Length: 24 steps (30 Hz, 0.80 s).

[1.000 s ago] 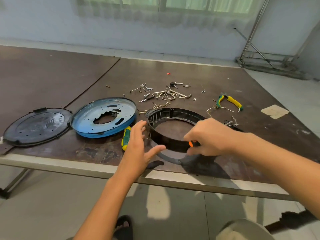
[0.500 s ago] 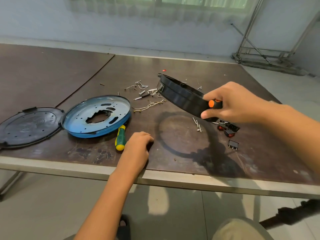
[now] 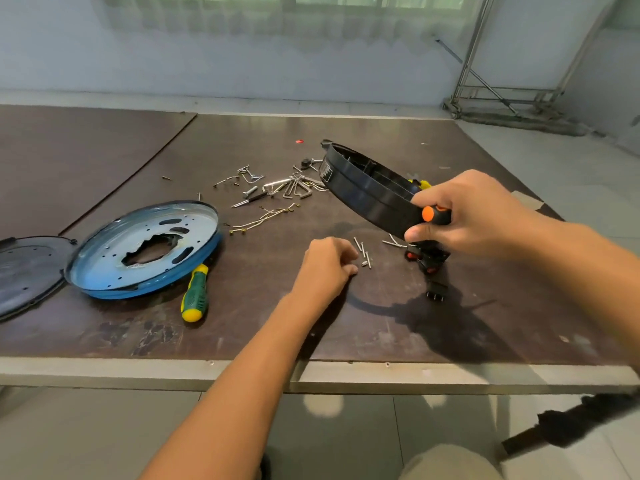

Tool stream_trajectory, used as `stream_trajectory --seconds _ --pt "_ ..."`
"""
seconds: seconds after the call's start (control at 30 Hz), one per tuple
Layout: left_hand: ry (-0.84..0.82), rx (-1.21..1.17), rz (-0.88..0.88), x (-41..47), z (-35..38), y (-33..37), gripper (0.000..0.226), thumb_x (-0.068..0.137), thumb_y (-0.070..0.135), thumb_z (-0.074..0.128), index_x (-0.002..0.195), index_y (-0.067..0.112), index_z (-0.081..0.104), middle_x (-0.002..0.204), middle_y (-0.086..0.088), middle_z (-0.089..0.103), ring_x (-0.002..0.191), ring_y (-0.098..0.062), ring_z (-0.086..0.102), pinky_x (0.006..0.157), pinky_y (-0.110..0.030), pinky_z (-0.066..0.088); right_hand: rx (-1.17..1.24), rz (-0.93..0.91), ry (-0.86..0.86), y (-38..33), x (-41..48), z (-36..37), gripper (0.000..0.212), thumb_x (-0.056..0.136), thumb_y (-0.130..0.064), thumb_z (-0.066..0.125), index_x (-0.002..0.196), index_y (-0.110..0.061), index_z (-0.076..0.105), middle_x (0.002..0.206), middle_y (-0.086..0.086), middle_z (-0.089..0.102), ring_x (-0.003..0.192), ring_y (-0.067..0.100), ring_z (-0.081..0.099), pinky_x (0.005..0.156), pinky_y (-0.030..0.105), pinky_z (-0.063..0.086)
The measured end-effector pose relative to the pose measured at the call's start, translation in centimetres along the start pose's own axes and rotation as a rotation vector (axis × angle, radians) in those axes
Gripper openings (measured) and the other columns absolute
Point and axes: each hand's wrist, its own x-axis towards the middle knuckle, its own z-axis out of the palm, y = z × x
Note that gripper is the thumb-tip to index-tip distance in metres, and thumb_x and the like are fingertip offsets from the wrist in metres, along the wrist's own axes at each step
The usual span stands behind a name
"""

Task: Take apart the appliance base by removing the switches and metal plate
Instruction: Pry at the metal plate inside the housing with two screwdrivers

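Watching for a slip: the black base ring (image 3: 367,192) hangs tilted above the tabletop (image 3: 242,323), centre right of the frame. The right grip (image 3: 478,216) clamps both its rim and an orange-capped screwdriver (image 3: 428,213), thumb underneath, so either could drop onto the switches (image 3: 427,259) below. The left grip (image 3: 325,268) sits curled beside the loose screws (image 3: 363,254); pinching one? I cannot tell. The metal plate (image 3: 104,265) lies at left.
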Motion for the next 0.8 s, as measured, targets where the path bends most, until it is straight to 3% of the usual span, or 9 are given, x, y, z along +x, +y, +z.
stream_trajectory --seconds 0.17,0.33,0.43,0.53,0.6,0.73,0.8 --pt "0.027 -0.03 0.059 2.7 1.8 1.5 0.021 0.083 0.013 0.082 0.103 0.007 0.076 0.097 -0.009 0.076 0.092 -0.023 0.07 0.089 -0.034 0.056 0.021 -0.004 -0.013 1.4 -0.8 -0.5 0.055 0.084 -0.034 0.082 0.059 -0.036 0.034 0.046 -0.01 0.033 0.045 0.009 0.035 0.05 0.024 0.023" --pt "0.009 -0.046 0.1 4.4 3.5 3.4 0.032 0.084 0.015 0.081 0.112 0.006 0.07 0.104 -0.006 0.068 0.092 -0.018 0.065 0.083 -0.029 0.056 0.033 -0.008 -0.023 1.9 -1.3 -0.7 0.06 0.084 -0.031 0.083 0.06 -0.044 0.03 0.047 -0.015 0.035 0.046 0.003 0.036 0.051 0.022 0.023" --pt "0.048 -0.114 0.061 4.2 3.7 3.3 0.036 0.086 0.017 0.078 0.119 0.008 0.067 0.101 0.003 0.061 0.09 -0.01 0.058 0.076 -0.017 0.045 0.003 -0.024 -0.052 1.8 -1.4 -0.5 0.063 0.085 -0.032 0.083 0.058 -0.041 0.027 0.047 -0.015 0.03 0.048 0.002 0.032 0.051 0.025 0.023" --pt "0.13 -0.279 -0.113 3.0 2.6 1.7 0.013 0.094 0.01 0.067 0.107 0.01 0.069 0.088 0.001 0.07 0.071 -0.005 0.066 0.066 -0.016 0.054 -0.032 -0.043 -0.087 1.3 -1.3 0.0 0.062 0.087 -0.036 0.081 0.057 -0.036 0.026 0.048 -0.012 0.032 0.048 0.005 0.031 0.051 0.026 0.022" --pt "0.189 -0.507 -0.241 1.7 1.0 0.0 0.015 0.099 0.002 0.056 0.106 0.007 0.068 0.087 -0.007 0.07 0.065 -0.007 0.067 0.058 -0.015 0.055 -0.059 -0.075 -0.106 0.4 -1.0 0.3 0.056 0.088 -0.039 0.079 0.059 -0.032 0.032 0.049 -0.01 0.037 0.048 0.005 0.034 0.05 0.025 0.022" --pt "0.302 -0.845 -0.4 -1.6 -3.7 -4.3 0.027 0.102 -0.004 0.043 0.119 0.005 0.062 0.101 -0.014 0.068 0.077 -0.017 0.068 0.068 -0.024 0.06 -0.062 -0.161 -0.18 -2.6 -0.3 1.7 0.039 0.09 -0.044 0.073 0.068 -0.028 0.045 0.057 -0.009 0.045 0.061 0.015 0.047 0.054 0.031 0.035" --pt "0.365 -0.942 -0.482 -3.1 -5.9 -6.1 0.028 0.105 0.003 0.04 0.124 0.004 0.059 0.104 -0.018 0.067 0.085 -0.023 0.069 0.073 -0.031 0.06 -0.083 -0.221 -0.187 -4.5 -0.2 2.8 0.036 0.089 -0.046 0.072 0.071 -0.027 0.048 0.061 -0.01 0.045 0.066 0.018 0.049 0.054 0.03 0.031"
